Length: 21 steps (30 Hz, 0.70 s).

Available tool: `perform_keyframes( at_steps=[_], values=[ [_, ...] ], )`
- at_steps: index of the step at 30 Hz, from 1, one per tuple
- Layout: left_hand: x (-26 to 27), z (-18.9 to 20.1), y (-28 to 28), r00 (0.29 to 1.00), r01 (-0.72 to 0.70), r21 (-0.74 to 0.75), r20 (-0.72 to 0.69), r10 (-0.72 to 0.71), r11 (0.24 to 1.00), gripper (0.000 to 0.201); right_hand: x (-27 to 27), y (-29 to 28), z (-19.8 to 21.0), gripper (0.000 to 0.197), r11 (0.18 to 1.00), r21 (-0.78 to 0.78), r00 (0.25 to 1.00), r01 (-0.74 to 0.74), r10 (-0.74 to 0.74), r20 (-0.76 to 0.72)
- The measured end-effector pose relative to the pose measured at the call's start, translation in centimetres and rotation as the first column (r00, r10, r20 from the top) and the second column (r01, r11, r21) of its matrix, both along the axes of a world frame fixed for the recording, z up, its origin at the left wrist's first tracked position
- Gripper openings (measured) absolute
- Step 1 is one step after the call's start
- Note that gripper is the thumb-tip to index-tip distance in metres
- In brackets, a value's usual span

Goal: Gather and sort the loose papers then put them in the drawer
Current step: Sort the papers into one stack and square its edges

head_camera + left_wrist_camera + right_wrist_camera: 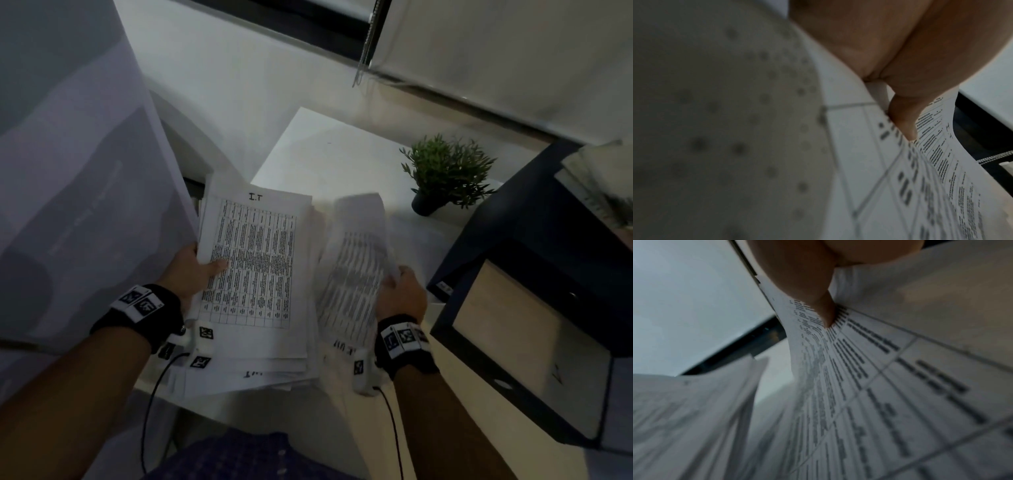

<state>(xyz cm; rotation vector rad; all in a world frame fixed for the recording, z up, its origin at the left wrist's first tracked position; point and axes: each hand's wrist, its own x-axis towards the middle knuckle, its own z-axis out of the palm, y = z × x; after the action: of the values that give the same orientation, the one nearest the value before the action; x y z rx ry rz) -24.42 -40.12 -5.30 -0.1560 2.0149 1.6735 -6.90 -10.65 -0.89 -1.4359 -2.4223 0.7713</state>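
Note:
A stack of printed sheets point(253, 267) with tables, its top page headed "I.T", is held over the white desk point(318, 154). My left hand point(195, 270) grips the stack's left edge, thumb lying on the top page; the left wrist view shows that thumb point(904, 120) pressing the print. My right hand point(400, 291) pinches a single sheet point(356, 260) at its right edge, lifted and curled, blurred by motion. In the right wrist view a finger point(818, 296) presses on that sheet point(879, 386). Under the top page, several more sheets fan out toward me.
A small potted plant point(445, 171) stands on the desk to the right. A dark printer point(534, 291) with paper in its rear tray fills the right side. A large pale panel point(68, 171) stands at the left. A window blind and cord point(368, 41) hang behind.

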Motion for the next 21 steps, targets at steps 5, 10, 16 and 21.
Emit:
perform_keyframes(
  at_steps=[5,10,16,21],
  values=[
    [0.7,-1.7,2.0,0.996,0.039,-0.065,0.083,-0.033,0.997,0.012,-1.6,0.6,8.6,0.018,0.968,0.25,0.95,-0.015,0.092,-0.298],
    [1.3,-4.2,2.8,0.99,0.135,-0.25,0.07,-0.121,0.959,0.032,-2.4,2.2,10.8,0.024,0.992,0.058,0.925,-0.111,0.124,-0.36],
    [1.9,-4.4,3.0,0.993,0.114,-0.262,0.064,-0.1,0.958,0.03,-3.2,0.4,0.5,0.012,0.891,-0.389,0.972,-0.234,0.222,-0.077],
    [2.4,-4.4,3.1,0.999,0.032,-0.244,0.043,-0.022,0.969,0.041,-3.1,-1.1,-6.1,0.032,0.905,-0.425,0.989,0.006,0.059,0.138]
  ],
)
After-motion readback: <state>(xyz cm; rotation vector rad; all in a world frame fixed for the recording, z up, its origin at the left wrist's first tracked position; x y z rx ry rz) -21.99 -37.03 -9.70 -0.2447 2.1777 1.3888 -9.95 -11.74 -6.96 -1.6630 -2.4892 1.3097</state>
